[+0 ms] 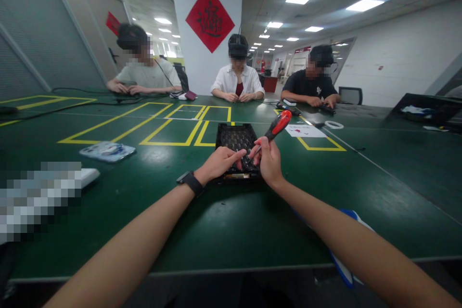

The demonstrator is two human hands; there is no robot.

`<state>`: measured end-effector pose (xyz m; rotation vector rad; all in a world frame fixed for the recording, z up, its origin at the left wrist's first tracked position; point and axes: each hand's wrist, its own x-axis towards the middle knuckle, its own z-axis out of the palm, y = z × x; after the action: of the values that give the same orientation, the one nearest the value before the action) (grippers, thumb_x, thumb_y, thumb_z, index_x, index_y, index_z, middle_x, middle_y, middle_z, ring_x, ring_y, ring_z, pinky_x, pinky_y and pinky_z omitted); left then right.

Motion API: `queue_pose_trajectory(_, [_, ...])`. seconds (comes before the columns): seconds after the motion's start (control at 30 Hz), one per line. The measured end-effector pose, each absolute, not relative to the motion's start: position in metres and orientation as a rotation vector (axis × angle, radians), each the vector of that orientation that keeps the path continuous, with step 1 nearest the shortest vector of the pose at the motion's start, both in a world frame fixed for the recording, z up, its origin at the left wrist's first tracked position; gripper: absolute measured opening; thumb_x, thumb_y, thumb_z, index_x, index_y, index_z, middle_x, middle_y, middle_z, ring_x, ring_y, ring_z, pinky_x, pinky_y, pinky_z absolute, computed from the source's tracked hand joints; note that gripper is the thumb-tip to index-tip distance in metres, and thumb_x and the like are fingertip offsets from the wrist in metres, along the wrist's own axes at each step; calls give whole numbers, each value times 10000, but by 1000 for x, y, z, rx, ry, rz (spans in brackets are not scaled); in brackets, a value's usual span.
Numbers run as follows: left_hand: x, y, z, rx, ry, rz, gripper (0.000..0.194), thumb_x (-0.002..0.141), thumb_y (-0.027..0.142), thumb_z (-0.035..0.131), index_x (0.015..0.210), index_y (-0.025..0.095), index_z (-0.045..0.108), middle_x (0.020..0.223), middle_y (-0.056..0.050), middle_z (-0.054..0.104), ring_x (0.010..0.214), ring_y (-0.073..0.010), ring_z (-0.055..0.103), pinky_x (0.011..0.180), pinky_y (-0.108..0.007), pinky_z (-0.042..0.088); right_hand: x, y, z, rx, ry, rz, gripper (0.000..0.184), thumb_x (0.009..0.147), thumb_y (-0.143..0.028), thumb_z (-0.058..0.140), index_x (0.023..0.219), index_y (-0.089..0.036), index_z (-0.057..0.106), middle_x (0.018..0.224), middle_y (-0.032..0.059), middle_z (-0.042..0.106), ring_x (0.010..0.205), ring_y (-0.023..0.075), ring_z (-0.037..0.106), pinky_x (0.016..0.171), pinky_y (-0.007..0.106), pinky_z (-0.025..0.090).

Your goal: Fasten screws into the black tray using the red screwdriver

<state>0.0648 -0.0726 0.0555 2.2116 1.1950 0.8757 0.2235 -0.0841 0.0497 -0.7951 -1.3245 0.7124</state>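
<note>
A screwdriver (278, 126) with a red and black handle is in my right hand (270, 160), my fingers closed round its lower end. It slants, handle up to the right and shaft down to the left. Below it lies a black rectangular tray (236, 134) with a patterned, shiny inside. My left hand (222, 161), a dark watch on its wrist, rests over the tray's left front part. Its thumb and fingers come together near the screwdriver's lower end; whatever they pinch is too small to make out. My fingers partly hide the shaft's tip.
The green table (173, 236) bears yellow tape outlines (144, 122). A patterned flat case (107, 151) lies left of the tray, and a white sheet (305, 131) lies right of it. Blue and white items (342, 269) sit under my right forearm. Three people sit across the table.
</note>
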Motion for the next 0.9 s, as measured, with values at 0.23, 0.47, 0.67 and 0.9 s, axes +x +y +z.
queue_pose_trajectory(0.23, [65,-73,57,2209,1195,871,653,805,621,323,627,113,694,436,0,460,451,-83,363,489,-230,244,224,-87,53,-804,-1282,714,376,855,-533,339,849,-186,484,552,-39,564,374,53,422,396,173,345])
queue_pose_trajectory(0.47, [64,-73,56,2216,1184,875,652,809,618,321,618,114,689,422,7,438,438,-76,341,484,-232,230,224,-85,52,-802,-1272,725,372,856,-533,336,869,-189,478,539,-49,553,364,51,411,390,170,334])
queue_pose_trajectory(0.67, [65,-75,58,2222,1176,863,683,816,628,283,646,115,700,421,11,402,446,-81,338,488,-231,232,224,-83,51,-795,-1289,739,365,862,-524,334,877,-189,476,544,-47,554,367,52,419,387,170,333])
queue_pose_trajectory(0.9, [65,-75,58,2229,1177,856,691,832,616,250,658,128,707,437,6,423,460,-88,354,514,-235,252,225,-83,51,-796,-1250,721,368,858,-528,337,868,-188,477,537,-47,554,361,49,414,381,166,327])
